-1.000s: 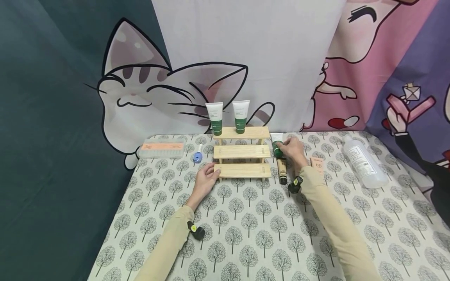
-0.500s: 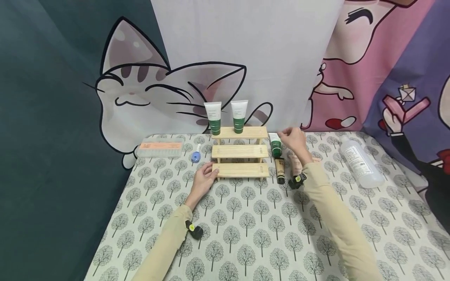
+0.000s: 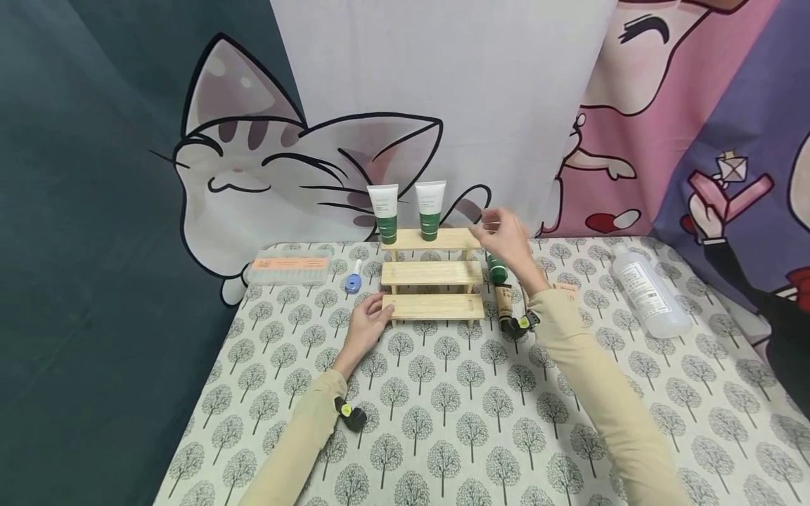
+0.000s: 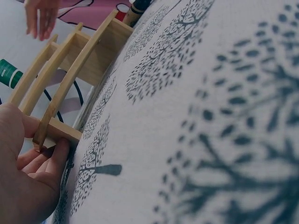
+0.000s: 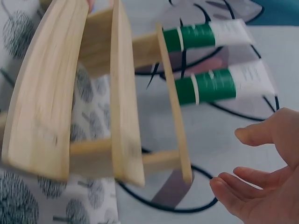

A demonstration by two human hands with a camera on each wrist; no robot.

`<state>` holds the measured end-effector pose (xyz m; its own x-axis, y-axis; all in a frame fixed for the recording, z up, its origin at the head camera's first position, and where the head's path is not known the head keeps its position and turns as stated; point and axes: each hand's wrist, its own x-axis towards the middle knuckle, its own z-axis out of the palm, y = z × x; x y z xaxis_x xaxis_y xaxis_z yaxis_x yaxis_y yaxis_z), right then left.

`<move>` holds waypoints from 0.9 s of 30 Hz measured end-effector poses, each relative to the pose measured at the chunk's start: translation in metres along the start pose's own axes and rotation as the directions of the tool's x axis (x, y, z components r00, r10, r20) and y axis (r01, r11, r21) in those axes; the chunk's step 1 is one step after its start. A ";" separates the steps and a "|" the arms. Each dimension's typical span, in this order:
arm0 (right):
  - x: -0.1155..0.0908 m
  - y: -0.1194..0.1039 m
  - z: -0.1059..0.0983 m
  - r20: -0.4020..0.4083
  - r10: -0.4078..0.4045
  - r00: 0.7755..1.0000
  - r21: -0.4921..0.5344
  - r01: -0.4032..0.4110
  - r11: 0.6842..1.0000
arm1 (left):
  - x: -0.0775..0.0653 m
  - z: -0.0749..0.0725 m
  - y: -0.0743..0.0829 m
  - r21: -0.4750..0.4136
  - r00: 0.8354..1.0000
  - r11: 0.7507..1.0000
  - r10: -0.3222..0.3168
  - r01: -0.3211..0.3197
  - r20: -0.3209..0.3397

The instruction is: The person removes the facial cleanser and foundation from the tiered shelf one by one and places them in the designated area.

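Observation:
My left hand [image 3: 369, 325] grips the left end of a three-step wooden display stand [image 3: 432, 306], thumb on top and fingers curled beneath the lowest step, as the left wrist view shows. Two white-and-green squeeze tubes [image 3: 383, 211] stand upright on their caps on the top step. In the right wrist view my right hand [image 5: 264, 168] holds nothing, its thumb and fingers spread apart beside the top step, close to the right tube [image 5: 219, 87]. A third green-and-white tube [image 3: 496, 268] lies on the cloth right of the stand, partly hidden by the right hand.
A gold tube with a black cap [image 3: 504, 303] and a peach tube [image 3: 565, 288] lie under the right forearm. A large clear bottle [image 3: 650, 295] lies at the right. At the left are a transparent case [image 3: 290, 267] and a small blue item [image 3: 353, 281].
My right hand has let go of the third green-and-white tube, lifted, and moved left toward the top step. My left hand keeps its hold on the stand.

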<state>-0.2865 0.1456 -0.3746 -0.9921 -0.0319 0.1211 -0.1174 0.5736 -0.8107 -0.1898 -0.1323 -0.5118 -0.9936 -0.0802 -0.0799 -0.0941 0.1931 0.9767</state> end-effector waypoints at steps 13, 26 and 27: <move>0.005 -0.031 0.039 0.046 -0.111 0.993 0.164 0.102 0.981 | 0.001 -0.002 -0.002 -0.007 1.000 1.000 0.016 -0.016 -0.011; 0.013 -0.032 0.068 -0.019 -0.129 0.992 0.167 0.130 0.977 | 0.002 -0.002 -0.002 -0.022 1.000 1.000 0.017 -0.017 -0.001; 0.014 -0.031 0.069 -0.026 -0.133 0.991 0.168 0.136 0.976 | 0.002 -0.002 -0.003 -0.022 1.000 1.000 0.016 -0.016 -0.001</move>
<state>-0.2992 0.0707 -0.3869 -0.9661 -0.0871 0.2429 -0.2567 0.4185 -0.8712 -0.1910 -0.1345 -0.5141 -0.9949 -0.0783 -0.0641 -0.0768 0.1729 0.9819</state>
